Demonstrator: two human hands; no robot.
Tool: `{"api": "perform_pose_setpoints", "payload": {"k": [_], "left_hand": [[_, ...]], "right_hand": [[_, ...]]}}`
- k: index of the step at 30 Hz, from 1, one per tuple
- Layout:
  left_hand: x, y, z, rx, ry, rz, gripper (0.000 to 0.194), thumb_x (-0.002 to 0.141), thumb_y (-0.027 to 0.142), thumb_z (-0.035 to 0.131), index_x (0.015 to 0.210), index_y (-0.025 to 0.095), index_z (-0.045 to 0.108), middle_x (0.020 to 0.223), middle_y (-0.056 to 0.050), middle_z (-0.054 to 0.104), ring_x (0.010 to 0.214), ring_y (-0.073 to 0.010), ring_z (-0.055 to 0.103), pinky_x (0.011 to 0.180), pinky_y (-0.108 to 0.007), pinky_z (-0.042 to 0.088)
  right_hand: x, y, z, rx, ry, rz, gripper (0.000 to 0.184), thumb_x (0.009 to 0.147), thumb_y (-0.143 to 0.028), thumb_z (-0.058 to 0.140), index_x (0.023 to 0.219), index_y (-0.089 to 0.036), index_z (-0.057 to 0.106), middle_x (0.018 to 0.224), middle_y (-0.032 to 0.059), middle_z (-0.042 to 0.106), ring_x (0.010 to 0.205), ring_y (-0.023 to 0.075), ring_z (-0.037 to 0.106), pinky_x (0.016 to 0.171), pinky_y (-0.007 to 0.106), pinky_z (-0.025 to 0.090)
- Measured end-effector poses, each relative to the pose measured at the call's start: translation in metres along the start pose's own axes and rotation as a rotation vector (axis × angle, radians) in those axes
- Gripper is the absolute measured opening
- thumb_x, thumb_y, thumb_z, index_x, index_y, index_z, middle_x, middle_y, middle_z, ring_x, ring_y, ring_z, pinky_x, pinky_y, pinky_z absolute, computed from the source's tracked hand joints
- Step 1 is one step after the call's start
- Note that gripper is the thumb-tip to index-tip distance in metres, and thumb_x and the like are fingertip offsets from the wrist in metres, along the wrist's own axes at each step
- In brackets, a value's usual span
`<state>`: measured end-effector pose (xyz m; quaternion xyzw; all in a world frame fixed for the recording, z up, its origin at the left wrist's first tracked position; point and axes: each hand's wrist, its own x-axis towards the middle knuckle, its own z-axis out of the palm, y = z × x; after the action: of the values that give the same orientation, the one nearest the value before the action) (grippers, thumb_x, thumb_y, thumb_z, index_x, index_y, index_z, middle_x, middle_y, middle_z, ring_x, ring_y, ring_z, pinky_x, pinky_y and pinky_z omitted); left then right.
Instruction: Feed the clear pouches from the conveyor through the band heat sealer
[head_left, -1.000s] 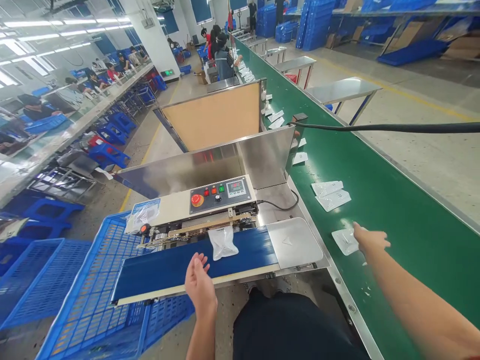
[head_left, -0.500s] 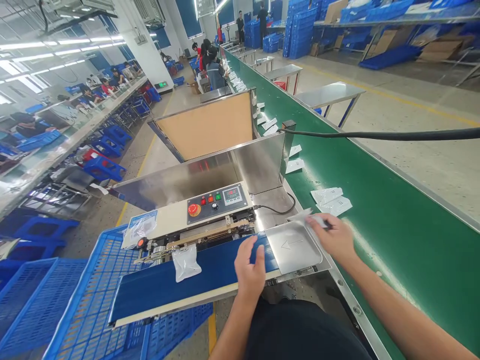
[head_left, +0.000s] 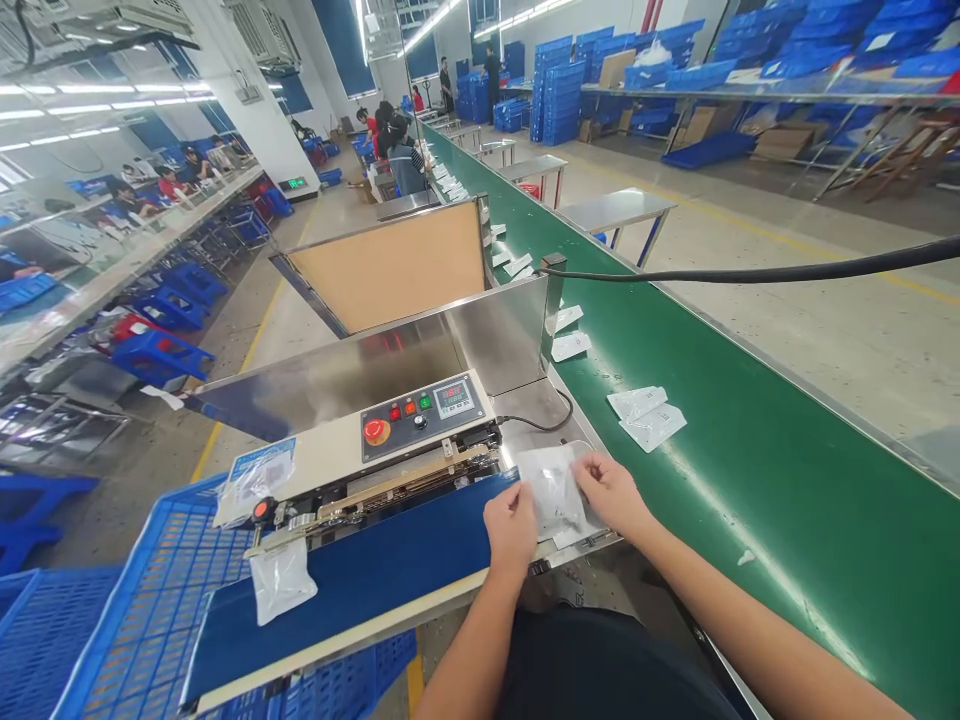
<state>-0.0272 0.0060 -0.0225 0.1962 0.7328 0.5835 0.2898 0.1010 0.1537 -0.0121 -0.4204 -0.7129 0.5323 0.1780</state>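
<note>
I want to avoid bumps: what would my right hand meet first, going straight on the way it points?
The right hand would first meet the white pouch at its fingertips; beyond that, probably the machine, though depth is unclear.

Upper left: strip lights, lit; white pillar, a green sign near its foot. Left: blue plastic stools beside a long worktable. Upper centre-right: blue crates, stacked. Upper right: flattened cardboard under a table.
</note>
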Motion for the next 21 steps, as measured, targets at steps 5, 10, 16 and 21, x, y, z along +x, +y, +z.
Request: {"api": "perform_pose_setpoints", "payload": {"k": [5,10,16,21], "left_hand": [[0.033,-0.02,-0.001,-0.179,0.178,-0.254,0.034,0.075,0.047,0.079,0.071,0.013,0.082,0.061,-0.002,0.064,0.061,-0.0161,0.056,0.06,-0.026,0.045],[0.046,-0.032,-0.021,-0.238,0.256,-0.307,0.043,0.07,0.051,0.083,0.085,0.011,0.086,0.064,-0.006,0.069,0.059,-0.0185,0.063,0.058,-0.029,0.05],[0.035,-0.039,-0.066,-0.27,0.337,-0.33,0.048,0.071,0.055,0.084,0.09,0.011,0.085,0.08,-0.011,0.078,0.076,-0.0264,0.073,0.067,-0.035,0.057],[0.012,-0.036,-0.109,-0.058,0.5,-0.325,0.041,0.08,0.046,0.081,0.107,0.016,0.085,0.113,-0.014,0.082,0.107,-0.0342,0.075,0.088,-0.04,0.06]], "right_hand": [[0.036,0.005,0.022,-0.129,0.038,0.029,0.028,0.088,-0.048,0.056,0.075,-0.023,0.06,0.064,0.0,0.062,0.065,0.0189,0.057,0.062,0.03,0.042],[0.061,-0.009,0.055,-0.065,-0.11,0.141,0.02,0.087,-0.037,0.06,0.072,-0.024,0.057,0.059,-0.0014,0.062,0.055,0.0161,0.056,0.055,0.026,0.04],[0.055,-0.02,0.093,0.013,-0.304,0.179,0.025,0.086,-0.042,0.069,0.074,-0.022,0.062,0.063,-0.0001,0.065,0.052,0.0142,0.058,0.049,0.024,0.042],[0.06,-0.005,0.047,0.057,-0.179,0.159,0.044,0.088,-0.063,0.066,0.088,-0.019,0.072,0.07,0.0043,0.069,0.058,0.0172,0.058,0.054,0.028,0.045]]}}
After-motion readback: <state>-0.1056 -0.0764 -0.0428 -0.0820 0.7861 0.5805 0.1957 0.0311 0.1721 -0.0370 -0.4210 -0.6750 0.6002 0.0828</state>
